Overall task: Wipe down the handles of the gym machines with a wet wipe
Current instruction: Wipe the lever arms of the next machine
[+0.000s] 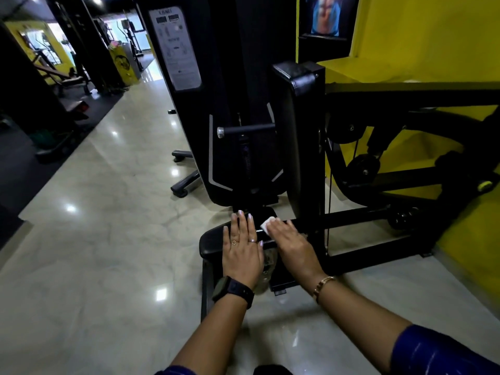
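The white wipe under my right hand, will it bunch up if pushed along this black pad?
Likely floppy: the wipe looks thin and soft, so it may bunch. Probably very light, so the right hand pressing it matters. The pad looks smooth; it should glide.

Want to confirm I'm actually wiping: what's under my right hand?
A white wet wipe shows at the fingertips of your right hand, pressed onto the black machine. The rest of the wipe, and the surface beneath your palm, are covered.

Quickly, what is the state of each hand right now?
Left hand: open, flat on the black seat pad.
Right hand: open, straight fingers pressing the white wipe onto the pad.
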